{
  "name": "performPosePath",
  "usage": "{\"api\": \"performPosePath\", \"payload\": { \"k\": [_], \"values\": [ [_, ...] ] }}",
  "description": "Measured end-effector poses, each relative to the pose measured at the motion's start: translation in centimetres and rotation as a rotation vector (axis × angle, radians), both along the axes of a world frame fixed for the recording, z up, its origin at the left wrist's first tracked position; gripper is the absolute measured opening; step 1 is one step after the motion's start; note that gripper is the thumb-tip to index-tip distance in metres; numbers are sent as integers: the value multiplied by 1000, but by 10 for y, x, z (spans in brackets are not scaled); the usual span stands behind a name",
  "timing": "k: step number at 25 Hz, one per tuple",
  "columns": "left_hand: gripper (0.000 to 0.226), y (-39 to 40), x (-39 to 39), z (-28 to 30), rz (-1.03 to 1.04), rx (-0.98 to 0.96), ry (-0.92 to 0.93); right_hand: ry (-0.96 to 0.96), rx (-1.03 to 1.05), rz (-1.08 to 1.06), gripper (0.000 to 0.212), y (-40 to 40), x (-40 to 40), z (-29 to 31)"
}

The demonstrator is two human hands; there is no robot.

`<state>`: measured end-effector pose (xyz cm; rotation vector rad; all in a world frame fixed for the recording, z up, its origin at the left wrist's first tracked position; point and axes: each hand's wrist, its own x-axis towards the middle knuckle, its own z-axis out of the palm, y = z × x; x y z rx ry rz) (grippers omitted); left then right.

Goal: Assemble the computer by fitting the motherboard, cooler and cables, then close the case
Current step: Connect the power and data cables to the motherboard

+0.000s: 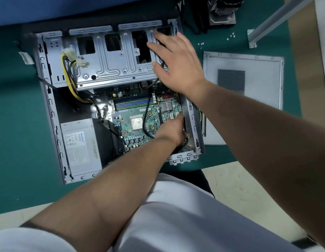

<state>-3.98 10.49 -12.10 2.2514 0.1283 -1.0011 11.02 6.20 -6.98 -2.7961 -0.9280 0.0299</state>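
Note:
An open grey computer case lies flat on the green mat. The green motherboard sits inside it, with the bare CPU showing and a black cable looping over the board. My left hand reaches down at the board's right edge beside the case wall; its fingertips are hidden. My right hand rests with spread fingers on the metal drive cage, a black cable passing under its palm. The cooler stands on the mat at the back right. The side panel lies right of the case.
The power supply fills the case's near-left corner, with yellow and black wires running up to white connectors. Several loose screws lie on the mat behind the side panel. A metal frame leg crosses the far right.

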Motion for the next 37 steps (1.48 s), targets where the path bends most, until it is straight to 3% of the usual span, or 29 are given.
{"api": "performPosePath", "payload": {
  "k": [4,7,12,17,19,25,30,37],
  "values": [
    [52,5,1,2,-32,-38,59,13,4,-5,56,2,0,1],
    [33,19,0,12,-74,-116,44,48,18,-32,64,1,-1,3],
    [14,71,-6,44,31,-71,-384,122,128,-173,68,0,-10,12],
    [15,118,3,65,306,8,-763,170,318,-274,30,-8,-31,11],
    [23,121,12,69,316,-5,-749,175,294,-261,20,-9,-37,9],
    [37,113,27,73,345,-153,-601,118,412,-310,18,-14,-63,27],
    [27,113,28,75,471,-332,-439,231,482,-310,9,-14,-94,40],
    [17,118,15,68,455,-474,-337,359,461,-365,27,-17,-118,39]
  ]
}}
